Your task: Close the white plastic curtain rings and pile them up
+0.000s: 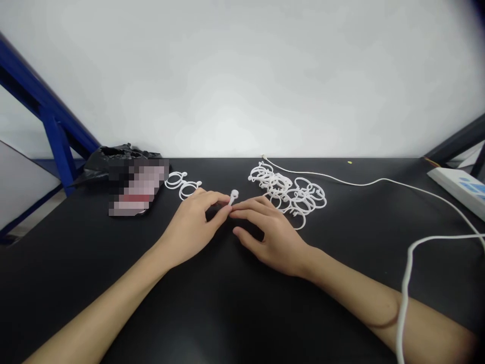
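Both my hands rest on a black table, fingertips meeting near its middle. My left hand pinches a small white plastic ring between thumb and forefinger; only the ring's small end loop shows above the fingers. My right hand has its fingers curled and touches the same ring from the right. Just beyond my right hand lies a heap of several white plastic rings. Two more white rings lie apart, beyond my left hand.
A crumpled black plastic bag with a blurred object on it sits at the back left. A white cable runs across the right side and over my right forearm. A white power strip is at the right edge. A blue metal frame stands at left.
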Demonstrator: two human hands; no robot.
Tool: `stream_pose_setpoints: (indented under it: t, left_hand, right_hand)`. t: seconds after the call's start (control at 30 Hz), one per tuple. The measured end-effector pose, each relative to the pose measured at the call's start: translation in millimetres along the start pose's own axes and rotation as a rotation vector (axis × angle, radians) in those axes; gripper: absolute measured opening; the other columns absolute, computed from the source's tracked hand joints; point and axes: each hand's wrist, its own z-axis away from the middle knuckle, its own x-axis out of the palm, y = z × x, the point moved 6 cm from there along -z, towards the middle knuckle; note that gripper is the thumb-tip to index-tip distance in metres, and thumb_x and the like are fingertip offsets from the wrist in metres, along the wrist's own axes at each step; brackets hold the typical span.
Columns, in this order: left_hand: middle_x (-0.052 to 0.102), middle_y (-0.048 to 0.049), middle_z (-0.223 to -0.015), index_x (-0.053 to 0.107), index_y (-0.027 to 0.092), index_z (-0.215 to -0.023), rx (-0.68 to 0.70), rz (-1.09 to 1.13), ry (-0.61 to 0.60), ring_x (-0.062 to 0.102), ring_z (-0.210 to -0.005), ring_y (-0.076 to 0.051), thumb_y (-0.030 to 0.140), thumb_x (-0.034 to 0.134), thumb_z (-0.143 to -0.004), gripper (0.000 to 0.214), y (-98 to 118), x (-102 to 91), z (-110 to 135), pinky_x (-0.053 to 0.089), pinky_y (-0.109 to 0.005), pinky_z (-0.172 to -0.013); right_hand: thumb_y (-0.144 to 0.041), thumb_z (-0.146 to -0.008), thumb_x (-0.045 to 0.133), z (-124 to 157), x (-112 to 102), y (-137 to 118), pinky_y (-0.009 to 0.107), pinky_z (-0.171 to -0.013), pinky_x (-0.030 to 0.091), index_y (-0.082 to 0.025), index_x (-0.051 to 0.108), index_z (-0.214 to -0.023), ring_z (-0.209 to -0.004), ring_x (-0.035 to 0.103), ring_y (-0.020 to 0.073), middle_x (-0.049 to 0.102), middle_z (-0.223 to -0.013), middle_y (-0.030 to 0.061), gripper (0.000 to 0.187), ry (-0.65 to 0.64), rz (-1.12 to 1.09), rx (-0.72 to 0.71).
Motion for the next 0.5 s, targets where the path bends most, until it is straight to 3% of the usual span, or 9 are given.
stream_pose_setpoints:
  t: [0.1,0.2,0.3,0.5]
  left_hand:
    - [0.072,-0.001,-0.092,0.07,0.025,-0.097,-0.017,0.011,-0.018,0.064,-0.087,-0.02,0.037,0.054,-0.093,0.021,1.4,-1.4,0.8,0.054,-0.036,-0.082]
    - [0.072,-0.0019,-0.093,0.069,0.024,-0.097,0.024,0.005,-0.04,0.064,-0.09,-0.021,0.035,0.051,-0.093,0.022,6.8,0.5,1.9,0.053,-0.036,-0.083]
    - [0.072,-0.0015,-0.093,0.068,0.025,-0.102,0.02,0.045,-0.076,0.065,-0.086,-0.019,0.036,0.046,-0.096,0.025,8.5,2.9,2.7,0.054,-0.034,-0.079]
    - [0.072,0.0013,-0.081,0.067,0.025,-0.097,-0.021,0.104,-0.083,0.066,-0.073,-0.017,0.035,0.041,-0.098,0.029,5.5,0.6,2.4,0.052,-0.028,-0.07]
  right_hand:
    - [-0.019,-0.092,0.055,0.4,0.0,1.3,0.039,-0.088,0.053,-0.02,0.064,-0.1,-0.097,0.06,0.0202,0.069,-0.103,0.0059,0.012,-0.01,-0.012,0.045]
    - [-0.02,-0.092,0.053,0.8,-6.2,9.2,0.034,-0.075,0.054,-0.02,0.06,-0.093,-0.083,0.061,0.0174,0.063,-0.09,0.005,0.007,0.074,0.033,0.153]
    - [-0.016,-0.091,0.052,1.0,-11.2,11.6,0.032,-0.075,0.054,-0.021,0.057,-0.103,-0.087,0.062,0.0172,0.061,-0.101,0.0068,0.015,0.141,0.06,0.161]
    - [-0.011,-0.089,0.048,2.1,-3.5,9.0,0.029,-0.073,0.054,-0.021,0.058,-0.107,-0.079,0.064,0.0138,0.065,-0.102,0.0048,0.023,0.03,-0.005,0.118]
